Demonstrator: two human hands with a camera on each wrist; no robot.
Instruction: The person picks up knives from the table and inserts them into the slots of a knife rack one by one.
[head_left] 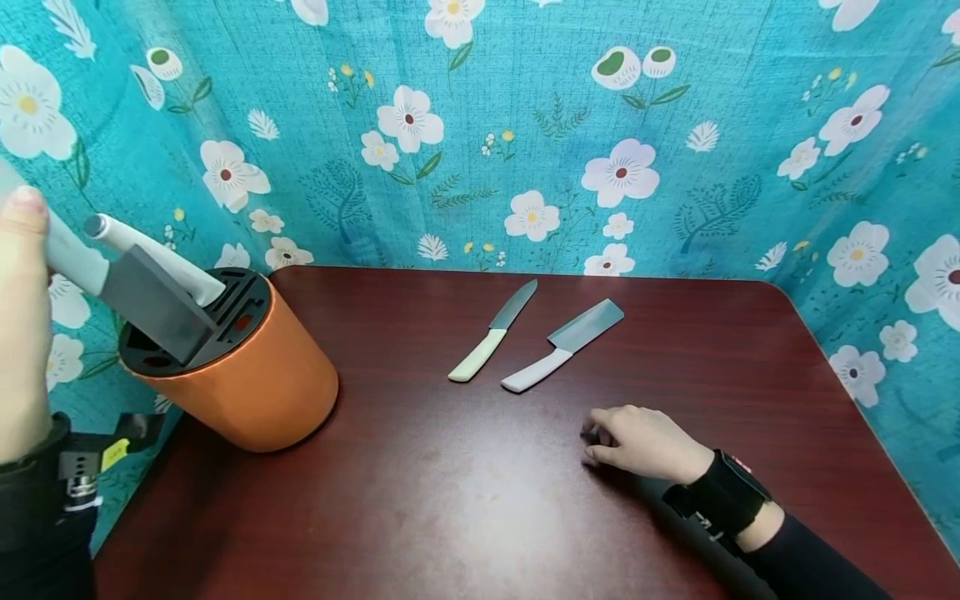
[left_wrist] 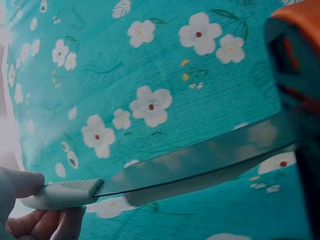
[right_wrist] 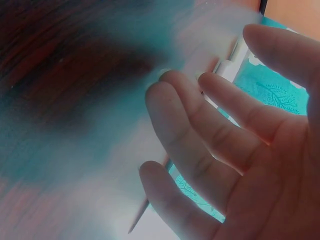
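Observation:
In the head view my left hand (head_left: 22,325) grips the pale handle of a broad-bladed knife (head_left: 157,304) at the far left. Its blade points down at the slotted black top of an orange knife block (head_left: 273,392); the left wrist view has the tip at the block, and how deep it sits I cannot tell. A second white knife handle (head_left: 161,262) sticks up from the block behind that blade. Over the table at right, my right hand (head_left: 648,442) holds nothing, its fingers loosely bent, as the right wrist view also shows.
A narrow knife (head_left: 487,342) and a small cleaver (head_left: 570,342) lie side by side on the dark red-brown table (head_left: 420,508), between the block and my right hand. Behind the table hangs a turquoise flowered cloth (head_left: 525,150).

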